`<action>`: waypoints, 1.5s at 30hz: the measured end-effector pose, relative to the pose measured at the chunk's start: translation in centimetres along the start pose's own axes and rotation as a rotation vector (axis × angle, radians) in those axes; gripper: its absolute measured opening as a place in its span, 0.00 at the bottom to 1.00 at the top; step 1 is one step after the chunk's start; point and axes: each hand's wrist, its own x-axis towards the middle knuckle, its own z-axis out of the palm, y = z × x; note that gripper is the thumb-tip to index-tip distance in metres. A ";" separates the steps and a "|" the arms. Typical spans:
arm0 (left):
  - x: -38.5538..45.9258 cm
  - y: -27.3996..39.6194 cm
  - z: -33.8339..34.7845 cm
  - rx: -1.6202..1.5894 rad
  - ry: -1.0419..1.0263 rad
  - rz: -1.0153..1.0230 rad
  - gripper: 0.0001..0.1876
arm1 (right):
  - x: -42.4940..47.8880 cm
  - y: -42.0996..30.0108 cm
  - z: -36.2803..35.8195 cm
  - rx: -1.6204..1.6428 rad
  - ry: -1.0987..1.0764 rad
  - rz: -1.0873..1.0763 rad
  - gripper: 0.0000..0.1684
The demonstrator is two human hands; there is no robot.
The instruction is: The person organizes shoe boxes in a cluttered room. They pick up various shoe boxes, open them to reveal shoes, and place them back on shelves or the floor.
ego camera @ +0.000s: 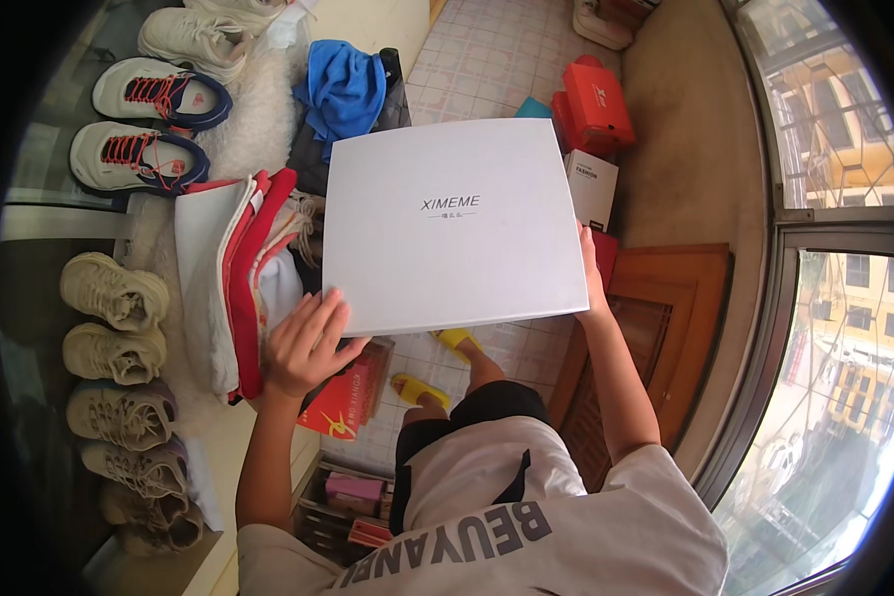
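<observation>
A large white shoebox [454,253] with dark lettering on its lid is held up before my body. My left hand [309,346] presses its near left corner, fingers spread along the edge. On the far side my right hand [590,272] grips the right edge; most of those fingers are hidden behind the box. The lid looks closed, so the contents cannot be seen. Folded red and white cloths [242,290] lie on the ledge just left of my left hand. Part of a shoe [309,223] shows between them and the box.
Pairs of sneakers [123,413] line the ledge at left, on a fluffy white mat [242,127]. Beyond lies a blue cloth [346,86]. Red shoeboxes [596,104] and a white box [592,186] stand by the right wall, near a wooden cabinet door [659,328]. A red bag [335,398] sits below.
</observation>
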 end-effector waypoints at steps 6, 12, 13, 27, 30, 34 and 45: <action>-1.1 2.0 1.8 -0.264 -0.088 -0.349 0.39 | -1.0 1.6 -1.0 0.093 -0.011 0.067 0.35; -0.7 4.4 2.7 -0.523 -0.027 -0.736 0.44 | -2.9 1.7 -1.0 -0.022 0.008 -0.033 0.38; -0.8 4.5 2.6 -0.480 -0.025 -0.706 0.43 | -3.1 1.6 -1.1 -0.030 -0.010 -0.043 0.38; 3.0 5.4 1.7 -0.066 -0.308 -0.085 0.35 | -3.1 1.3 -1.9 0.013 0.063 0.088 0.44; 2.1 5.9 4.1 0.050 -0.144 -0.026 0.23 | -2.9 1.2 -1.7 0.006 0.055 0.079 0.45; 2.6 5.9 4.0 0.120 -0.057 0.080 0.16 | -2.6 0.8 -1.6 0.020 0.045 0.078 0.46; 5.0 3.2 0.8 0.071 -0.106 0.181 0.12 | -1.5 1.5 -1.4 0.116 0.052 0.100 0.50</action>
